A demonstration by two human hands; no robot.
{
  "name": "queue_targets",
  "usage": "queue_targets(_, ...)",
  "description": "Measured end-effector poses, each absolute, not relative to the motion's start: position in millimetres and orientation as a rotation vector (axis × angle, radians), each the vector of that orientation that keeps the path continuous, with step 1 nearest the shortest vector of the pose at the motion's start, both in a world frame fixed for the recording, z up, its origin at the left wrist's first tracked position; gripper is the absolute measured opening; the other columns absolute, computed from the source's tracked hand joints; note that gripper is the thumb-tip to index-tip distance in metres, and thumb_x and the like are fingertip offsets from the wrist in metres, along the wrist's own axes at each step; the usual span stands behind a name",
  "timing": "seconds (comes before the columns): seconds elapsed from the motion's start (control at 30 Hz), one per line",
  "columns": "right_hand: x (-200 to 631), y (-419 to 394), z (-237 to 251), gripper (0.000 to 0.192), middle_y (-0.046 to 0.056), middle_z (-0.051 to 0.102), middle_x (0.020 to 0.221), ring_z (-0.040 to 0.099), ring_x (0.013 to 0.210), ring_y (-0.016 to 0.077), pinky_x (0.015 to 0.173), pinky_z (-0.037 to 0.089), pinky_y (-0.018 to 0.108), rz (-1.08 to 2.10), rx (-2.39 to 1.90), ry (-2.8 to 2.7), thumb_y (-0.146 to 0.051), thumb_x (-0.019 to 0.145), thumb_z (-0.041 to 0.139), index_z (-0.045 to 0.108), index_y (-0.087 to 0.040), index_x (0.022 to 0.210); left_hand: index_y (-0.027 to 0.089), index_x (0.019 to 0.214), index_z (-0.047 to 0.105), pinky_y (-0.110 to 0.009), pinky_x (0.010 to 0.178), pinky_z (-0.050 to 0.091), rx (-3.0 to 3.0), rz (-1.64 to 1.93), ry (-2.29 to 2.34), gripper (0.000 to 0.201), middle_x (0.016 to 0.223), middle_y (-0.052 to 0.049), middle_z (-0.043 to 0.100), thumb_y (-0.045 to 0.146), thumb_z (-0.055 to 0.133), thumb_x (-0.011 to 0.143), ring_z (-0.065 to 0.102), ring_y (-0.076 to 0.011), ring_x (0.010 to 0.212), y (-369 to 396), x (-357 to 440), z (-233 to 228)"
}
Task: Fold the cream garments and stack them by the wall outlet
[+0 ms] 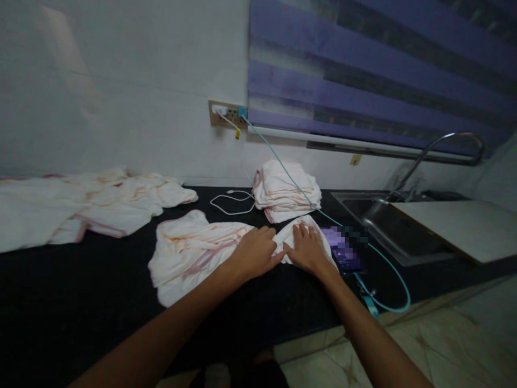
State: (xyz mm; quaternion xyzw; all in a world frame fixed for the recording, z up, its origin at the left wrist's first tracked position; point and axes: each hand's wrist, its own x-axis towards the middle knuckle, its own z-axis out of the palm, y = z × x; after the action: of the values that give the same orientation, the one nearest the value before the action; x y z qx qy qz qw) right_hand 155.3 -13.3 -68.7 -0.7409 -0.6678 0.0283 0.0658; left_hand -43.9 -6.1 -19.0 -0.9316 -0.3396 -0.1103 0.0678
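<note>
A white cloth (194, 248) with a pinkish edge lies rumpled on the black counter, its right part passing under both my hands. My left hand (256, 252) has its fingers curled on the cloth's middle, with the thumb pointing right. On the right end of the cloth, my right hand (306, 248) lies flat with fingers apart, pressing it to the counter. Just behind the hands is a stack of folded white cloths (286, 188). At the far left, more loose white cloths (100, 202) with pink edging lie in a heap.
A phone (343, 250) on a teal charging cable (398, 275) lies right beside my right hand. The cable crosses over the folded stack to a wall socket (228, 114). A white cable (232, 213) lies behind. Further right are a sink (383, 226) and a pale board (464, 223).
</note>
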Motion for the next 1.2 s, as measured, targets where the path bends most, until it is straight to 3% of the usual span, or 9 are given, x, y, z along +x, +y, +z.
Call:
queue_targets(0.1, 158, -15, -69, 0.088, 0.018, 0.013, 0.175, 0.008, 0.161, 0.0417, 0.127, 0.011, 0.054, 0.138, -2.240, -2.056, -0.064, 0.099, 0.041, 0.023, -0.011, 0.168, 0.014, 0.083, 0.074, -0.042, 0.089, 0.051, -2.850, -0.356, -0.872, 0.047, 0.110, -0.015, 0.069, 0.045, 0.045, 0.104, 0.065, -0.0284, 0.106, -8, -42, -23)
queue_targets(0.23, 170, -9, -64, 0.086, 0.020, 0.018, 0.174, 0.012, 0.161, 0.0387, 0.127, 0.014, 0.052, 0.154, -2.175, -2.142, -0.062, 0.099, 0.045, 0.027, -0.011, 0.166, 0.016, 0.106, 0.072, -0.038, 0.079, 0.053, -2.908, -0.305, -0.970, 0.039, 0.114, -0.013, 0.069, 0.043, 0.044, 0.104, 0.067, -0.0265, 0.101, -11, -40, -27)
queue_targets(0.37, 183, 3, -59, 0.061, 0.022, 0.043, 0.158, 0.042, 0.146, 0.0310, 0.118, 0.035, 0.041, 0.084, -1.990, -2.148, -0.040, 0.100, 0.052, 0.047, -0.008, 0.152, 0.019, 0.121, 0.065, -0.037, 0.071, 0.051, -2.905, -0.355, -1.013, 0.036, 0.115, -0.010, 0.071, 0.044, 0.046, 0.103, 0.071, -0.0272, 0.096, -17, -39, -25)
queue_targets(0.5, 179, 7, -69, 0.041, 0.022, 0.057, 0.133, 0.057, 0.121, 0.0289, 0.107, 0.045, 0.040, -0.138, -1.987, -1.864, -0.014, 0.098, 0.044, 0.060, -0.008, 0.135, 0.015, 0.097, 0.073, -0.043, 0.073, 0.050, -2.869, -0.252, -0.985, 0.050, 0.094, -0.013, 0.074, 0.046, 0.035, 0.106, 0.072, -0.0304, 0.088, -22, -38, -19)
queue_targets(0.67, 168, 5, -82, 0.044, 0.020, 0.057, 0.140, 0.050, 0.133, 0.0293, 0.117, 0.039, 0.044, -0.265, -1.741, -1.996, -0.017, 0.100, 0.040, 0.061, -0.008, 0.138, 0.013, 0.092, 0.076, -0.046, 0.091, 0.049, -2.850, -0.424, -0.725, 0.045, 0.104, -0.015, 0.073, 0.038, 0.042, 0.105, 0.069, -0.0292, 0.103, -23, -37, -14)
queue_targets(0.83, 165, 6, -84, 0.058, 0.020, 0.047, 0.160, 0.032, 0.154, 0.0324, 0.126, 0.025, 0.050, -0.163, -1.892, -2.139, -0.033, 0.107, 0.034, 0.045, -0.005, 0.157, 0.015, 0.083, 0.077, -0.040, 0.078, 0.052, -3.043, -0.210, -0.795, 0.047, 0.083, -0.014, 0.074, 0.048, 0.049, 0.101, 0.072, -0.0269, 0.082, -38, -33, -16)
queue_targets(1.0, 159, 8, -85, 0.067, 0.020, 0.027, 0.171, 0.021, 0.160, 0.0352, 0.127, 0.019, 0.051, -0.123, -2.113, -2.057, -0.043, 0.107, 0.035, 0.033, -0.008, 0.164, 0.019, 0.080, 0.074, -0.034, 0.067, 0.051, -3.405, 0.068, -0.672, 0.049, 0.077, -0.009, 0.074, 0.068, 0.067, 0.084, 0.068, -0.0240, 0.071, -59, -30, -8)
queue_targets(1.1, 154, 10, -86, 0.070, 0.025, 0.024, 0.170, 0.021, 0.160, 0.0360, 0.127, 0.019, 0.051, -0.124, -2.198, -1.958, -0.044, 0.106, 0.036, 0.033, -0.005, 0.164, 0.021, 0.088, 0.074, -0.029, 0.062, 0.049, -3.685, 0.391, -0.677, 0.055, 0.081, -0.005, 0.074, 0.075, 0.063, 0.083, 0.066, -0.0196, 0.069, -55, -37, 12)
queue_targets(1.2, 152, 12, -86, 0.070, 0.027, 0.027, 0.169, 0.023, 0.159, 0.0376, 0.127, 0.019, 0.053, -0.138, -2.224, -1.888, -0.043, 0.105, 0.037, 0.034, -0.002, 0.162, 0.022, 0.109, 0.072, -0.027, 0.063, 0.050, -3.813, 0.534, -0.787, 0.052, 0.092, -0.004, 0.077, 0.068, 0.055, 0.091, 0.067, -0.0173, 0.072, -41, -50, 27)
